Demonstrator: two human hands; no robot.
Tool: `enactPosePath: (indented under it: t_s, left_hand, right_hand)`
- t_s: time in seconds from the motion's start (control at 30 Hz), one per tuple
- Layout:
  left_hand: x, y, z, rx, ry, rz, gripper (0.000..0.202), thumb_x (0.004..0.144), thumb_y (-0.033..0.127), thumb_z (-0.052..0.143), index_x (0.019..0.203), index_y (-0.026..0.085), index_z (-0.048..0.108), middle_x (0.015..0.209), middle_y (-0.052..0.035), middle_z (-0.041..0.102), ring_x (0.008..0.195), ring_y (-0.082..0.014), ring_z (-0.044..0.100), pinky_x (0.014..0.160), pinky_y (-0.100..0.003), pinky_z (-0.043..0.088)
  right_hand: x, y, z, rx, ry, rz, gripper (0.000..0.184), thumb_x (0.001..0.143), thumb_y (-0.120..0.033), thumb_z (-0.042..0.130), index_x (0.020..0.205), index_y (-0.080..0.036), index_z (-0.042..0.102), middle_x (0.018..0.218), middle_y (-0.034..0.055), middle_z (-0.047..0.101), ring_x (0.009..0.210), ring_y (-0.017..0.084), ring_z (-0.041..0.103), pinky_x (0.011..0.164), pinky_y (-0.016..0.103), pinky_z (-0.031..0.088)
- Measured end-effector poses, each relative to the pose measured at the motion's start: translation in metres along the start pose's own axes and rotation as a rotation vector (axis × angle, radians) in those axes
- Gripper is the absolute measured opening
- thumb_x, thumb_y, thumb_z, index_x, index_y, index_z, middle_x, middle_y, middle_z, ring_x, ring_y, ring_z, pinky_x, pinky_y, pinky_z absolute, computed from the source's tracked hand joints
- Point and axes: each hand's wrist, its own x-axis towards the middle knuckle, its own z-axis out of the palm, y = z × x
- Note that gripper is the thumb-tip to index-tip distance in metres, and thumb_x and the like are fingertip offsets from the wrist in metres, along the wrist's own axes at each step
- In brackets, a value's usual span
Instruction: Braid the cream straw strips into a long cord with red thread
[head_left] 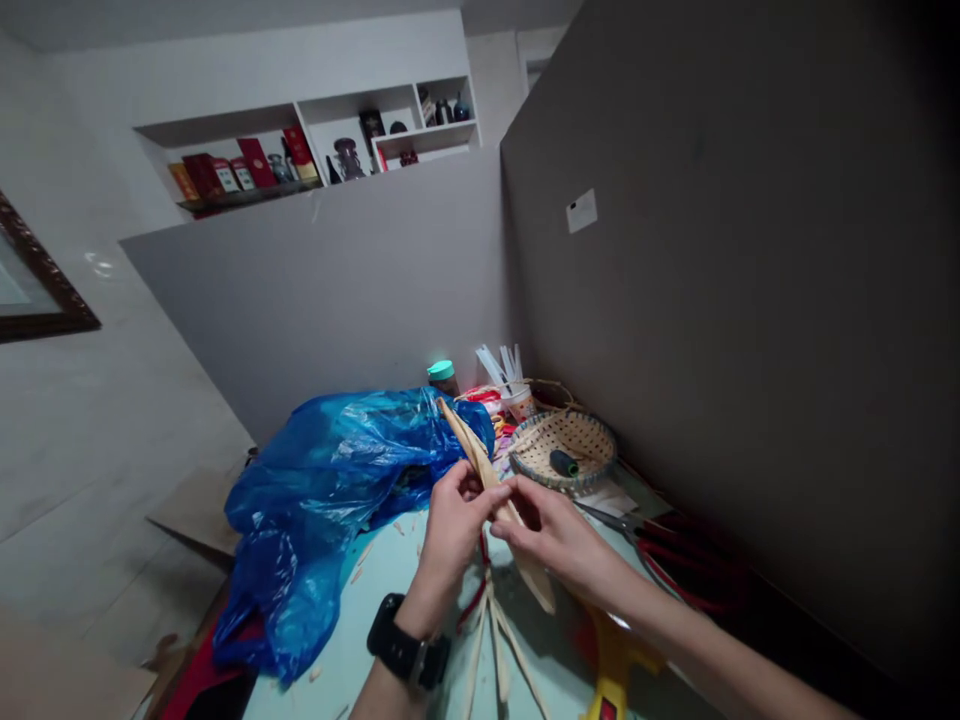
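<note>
One watch (pixel 409 652) on the left wrist. Left hand (pixel 452 522) and right hand (pixel 559 545): fingers of both pinched tight on one bamboo strip (pixel 471 443) above the table (pixel 375 590). About three thin strips (pixel 499 650) hang below. One blue bag (pixel 337 480) left. Farther, one woven basket (pixel 581 432) holds one dark spool (pixel 564 463).

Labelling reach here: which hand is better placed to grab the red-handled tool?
Probably the right hand. The red-handled tool lies just beside it, while the left hand sits on the far side of the tan strip that both hands pinch, nearer the blue plastic bag.
</note>
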Motion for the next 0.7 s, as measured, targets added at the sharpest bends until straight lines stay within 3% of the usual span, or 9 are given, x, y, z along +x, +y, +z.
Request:
enactPosePath:
  t_s: [0.17,0.3,0.47,0.6,0.7]
  left_hand:
    - [0.0,-0.005,0.0,-0.112,-0.037,-0.092,0.036,0.065,0.026,0.077,0.093,0.011,0.061,0.087,-0.0064,0.066,0.077,-0.0159,0.06,0.069,-0.027,0.049]
    - [-0.001,-0.003,-0.003,-0.159,-0.067,-0.164,0.044,0.064,0.027,0.077,0.101,0.009,0.062,0.089,-0.0088,0.066,0.075,-0.0164,0.061,0.069,-0.029,0.05]
    - [-0.003,-0.003,-0.005,-0.173,-0.107,-0.191,0.037,0.066,0.025,0.076,0.097,0.009,0.064,0.083,-0.0061,0.064,0.065,-0.0097,0.056,0.057,-0.02,0.043]
    - [-0.004,-0.008,-0.005,-0.159,-0.137,-0.188,0.029,0.07,0.027,0.073,0.091,0.008,0.065,0.068,-0.0002,0.056,0.049,-0.0035,0.042,0.046,-0.017,0.032]
    - [-0.004,-0.01,-0.004,-0.149,-0.112,-0.158,0.028,0.072,0.027,0.072,0.091,0.009,0.064,0.064,0.0018,0.053,0.047,-0.0023,0.037,0.044,-0.016,0.028]
  right_hand:
    - [-0.005,-0.006,-0.013,0.072,0.009,0.024,0.023,0.09,-0.038,0.049,0.095,-0.019,0.061,0.084,0.0012,0.063,0.075,0.016,0.056,0.066,0.025,0.04]
    - [-0.003,-0.005,-0.018,0.067,0.069,0.069,0.02,0.089,-0.034,0.05,0.087,-0.017,0.061,0.079,0.0009,0.062,0.072,0.015,0.054,0.065,0.025,0.039]
    - [-0.007,-0.008,-0.018,0.022,0.129,0.085,0.013,0.087,-0.027,0.05,0.084,-0.017,0.058,0.078,-0.0003,0.06,0.072,0.014,0.053,0.064,0.025,0.038]
    - [-0.011,-0.016,-0.016,-0.092,0.204,0.037,0.01,0.088,-0.023,0.048,0.081,-0.018,0.054,0.075,-0.0018,0.057,0.069,0.013,0.051,0.065,0.025,0.037]
    - [-0.011,-0.019,-0.015,-0.166,0.224,0.032,0.011,0.088,-0.023,0.047,0.08,-0.018,0.052,0.074,-0.0013,0.057,0.067,0.013,0.051,0.064,0.025,0.036]
